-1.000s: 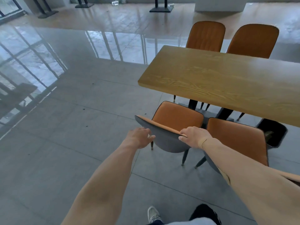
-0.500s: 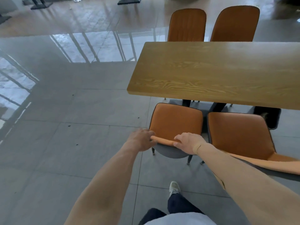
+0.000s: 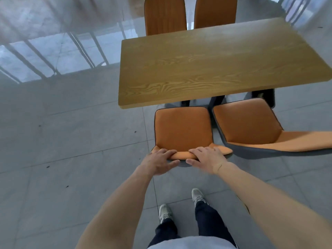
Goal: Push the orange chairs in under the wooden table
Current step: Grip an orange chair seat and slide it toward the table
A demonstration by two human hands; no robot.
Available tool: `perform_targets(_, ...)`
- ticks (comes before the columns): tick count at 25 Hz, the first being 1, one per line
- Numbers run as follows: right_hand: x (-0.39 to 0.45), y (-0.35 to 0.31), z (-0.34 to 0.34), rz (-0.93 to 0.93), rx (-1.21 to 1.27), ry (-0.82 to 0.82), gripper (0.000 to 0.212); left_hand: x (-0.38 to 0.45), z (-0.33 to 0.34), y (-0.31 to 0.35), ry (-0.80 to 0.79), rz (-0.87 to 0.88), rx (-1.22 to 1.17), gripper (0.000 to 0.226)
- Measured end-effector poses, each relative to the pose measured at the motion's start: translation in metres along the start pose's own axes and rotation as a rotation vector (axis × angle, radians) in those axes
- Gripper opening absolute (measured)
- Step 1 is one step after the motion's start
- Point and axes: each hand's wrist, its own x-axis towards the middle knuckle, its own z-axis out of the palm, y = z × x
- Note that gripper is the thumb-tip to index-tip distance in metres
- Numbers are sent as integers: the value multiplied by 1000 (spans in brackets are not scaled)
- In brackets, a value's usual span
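Observation:
The wooden table [image 3: 206,65] fills the upper middle of the head view. An orange chair [image 3: 182,129] with a grey shell stands at its near edge, the seat just short of the tabletop. My left hand [image 3: 159,161] and my right hand [image 3: 206,159] both grip the top of this chair's backrest, fingers over the front and thumbs behind. A second orange chair [image 3: 248,123] stands beside it on the right, angled and untouched. Two more orange chairs [image 3: 165,15] [image 3: 214,12] stand at the table's far side.
The floor [image 3: 71,141] is glossy grey tile with window reflections at the upper left. My two shoes [image 3: 179,205] stand just behind the held chair. The table's dark base [image 3: 215,101] shows under the near edge.
I have stepped closer and the view now looks more steeply down. The held chair has turned square to the table and moved nearer its edge. Both hands stay on the backrest.

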Motion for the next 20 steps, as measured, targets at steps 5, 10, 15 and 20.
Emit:
perform_targets(5,-4,-2,10,70,52,44,74,2,1,1,38,78,8,70)
perform_targets(10,-3,1,13,59,53,82,73,-3,10,5,150,64,12,65)
perform_targets(15,-14,20,18,34,5,76,75,-10,24,29,182,49,6,62)
perform_targets(20,-24,37,19,11,-13,66,72,-13,33,50,181,15,-28,62)
